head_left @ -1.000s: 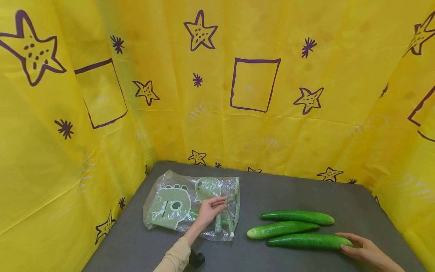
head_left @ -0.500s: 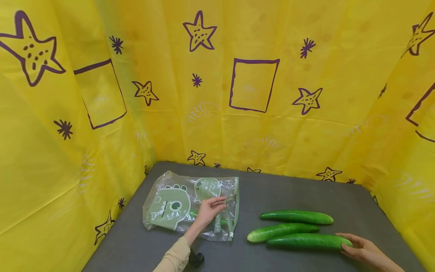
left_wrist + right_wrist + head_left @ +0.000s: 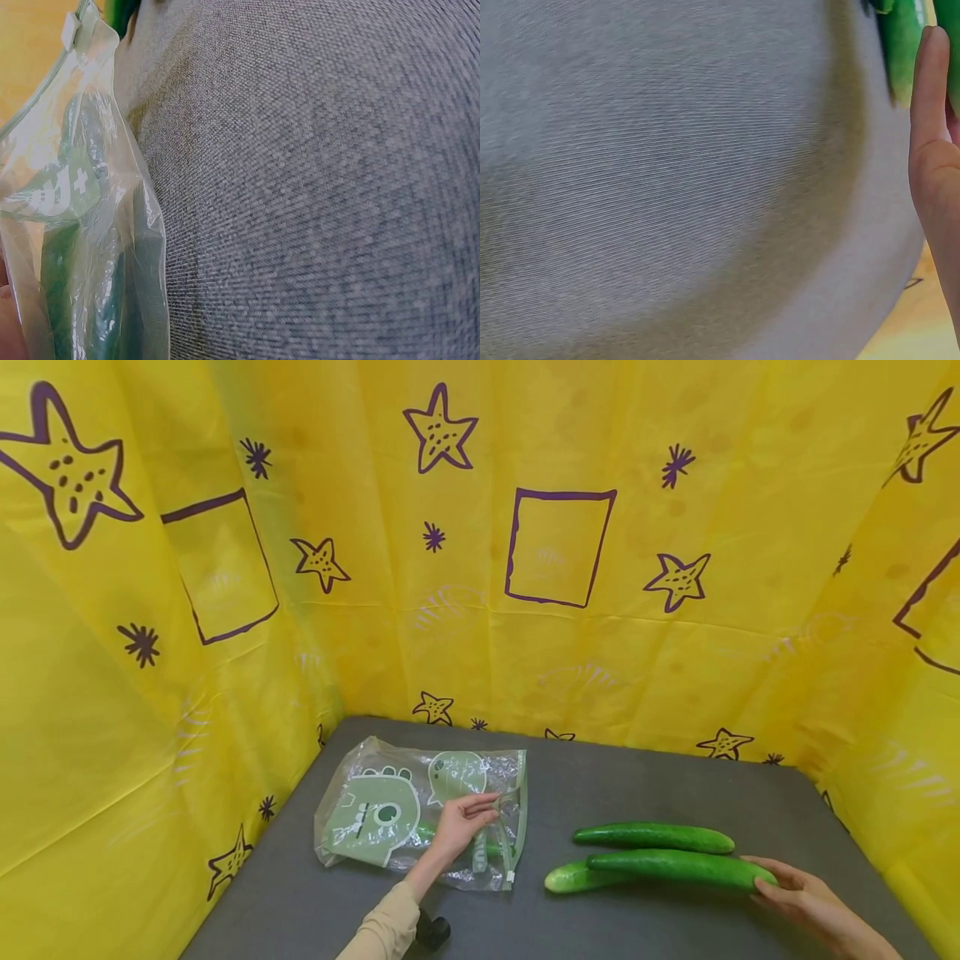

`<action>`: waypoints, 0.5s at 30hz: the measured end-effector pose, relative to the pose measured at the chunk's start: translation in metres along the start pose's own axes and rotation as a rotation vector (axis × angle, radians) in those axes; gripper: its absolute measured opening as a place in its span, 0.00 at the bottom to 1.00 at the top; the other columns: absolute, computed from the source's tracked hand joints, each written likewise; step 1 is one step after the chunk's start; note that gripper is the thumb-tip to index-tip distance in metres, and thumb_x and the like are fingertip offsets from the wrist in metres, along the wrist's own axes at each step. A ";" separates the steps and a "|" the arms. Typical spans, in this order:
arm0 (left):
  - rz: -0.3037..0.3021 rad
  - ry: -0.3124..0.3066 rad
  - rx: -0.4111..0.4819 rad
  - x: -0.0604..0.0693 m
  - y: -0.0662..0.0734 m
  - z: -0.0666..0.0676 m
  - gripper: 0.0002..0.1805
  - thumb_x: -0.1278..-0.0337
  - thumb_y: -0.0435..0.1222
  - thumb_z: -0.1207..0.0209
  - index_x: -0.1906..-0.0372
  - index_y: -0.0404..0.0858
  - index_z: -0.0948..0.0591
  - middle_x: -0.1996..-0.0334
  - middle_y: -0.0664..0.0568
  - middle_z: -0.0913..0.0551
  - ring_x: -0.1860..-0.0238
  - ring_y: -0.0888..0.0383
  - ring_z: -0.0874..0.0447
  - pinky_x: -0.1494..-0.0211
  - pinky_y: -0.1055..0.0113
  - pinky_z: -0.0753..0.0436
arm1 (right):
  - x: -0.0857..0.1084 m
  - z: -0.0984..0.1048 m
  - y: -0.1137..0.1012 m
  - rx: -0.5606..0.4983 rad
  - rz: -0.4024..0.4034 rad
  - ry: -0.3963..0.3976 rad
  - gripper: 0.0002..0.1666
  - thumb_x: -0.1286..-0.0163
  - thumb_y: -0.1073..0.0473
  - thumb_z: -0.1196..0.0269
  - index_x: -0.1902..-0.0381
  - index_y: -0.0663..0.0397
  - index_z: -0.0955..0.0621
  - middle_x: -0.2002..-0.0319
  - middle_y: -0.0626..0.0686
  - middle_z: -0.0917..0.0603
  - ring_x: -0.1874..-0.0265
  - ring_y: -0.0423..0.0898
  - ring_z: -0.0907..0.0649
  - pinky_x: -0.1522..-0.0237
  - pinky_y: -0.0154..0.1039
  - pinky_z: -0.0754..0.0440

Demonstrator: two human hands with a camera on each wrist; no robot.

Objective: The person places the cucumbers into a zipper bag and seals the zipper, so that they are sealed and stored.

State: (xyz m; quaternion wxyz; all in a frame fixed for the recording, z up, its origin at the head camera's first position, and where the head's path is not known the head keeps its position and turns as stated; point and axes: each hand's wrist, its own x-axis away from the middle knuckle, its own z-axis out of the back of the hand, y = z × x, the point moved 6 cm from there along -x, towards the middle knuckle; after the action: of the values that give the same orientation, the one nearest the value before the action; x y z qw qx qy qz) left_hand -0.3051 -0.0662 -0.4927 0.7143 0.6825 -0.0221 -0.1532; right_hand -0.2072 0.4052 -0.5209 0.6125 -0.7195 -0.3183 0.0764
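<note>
Right hand (image 3: 806,897), curled in a pinch grip, holds the right end of one cucumber (image 3: 678,868), which overlaps a pale-tipped cucumber (image 3: 573,877) with a third cucumber (image 3: 652,837) on the surface (image 3: 600,935) beyond, while left hand (image 3: 459,828) pinches the clear bag (image 3: 382,818) near its right edge.

Loose long green cucumbers (image 3: 675,867): 3, one in right fingers (image 3: 762,862) | clear green-printed plastic bag (image 3: 375,814): 1, at left fingers (image 3: 480,799)
</note>
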 end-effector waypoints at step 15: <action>-0.002 0.005 -0.010 0.001 0.001 0.001 0.17 0.46 0.24 0.40 0.49 0.23 0.22 0.50 0.29 0.20 0.49 0.36 0.20 0.49 0.69 0.16 | 0.002 -0.005 -0.049 -0.101 0.268 -0.129 0.32 0.24 0.71 0.68 0.39 0.37 0.25 0.45 0.35 0.23 0.46 0.34 0.22 0.41 0.29 0.23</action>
State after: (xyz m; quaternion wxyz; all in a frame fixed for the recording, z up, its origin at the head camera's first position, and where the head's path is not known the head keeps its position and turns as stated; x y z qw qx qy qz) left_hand -0.3043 -0.0669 -0.4917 0.7178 0.6792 -0.0189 -0.1522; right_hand -0.2212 0.4038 -0.4733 0.5383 -0.7789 -0.2616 0.1873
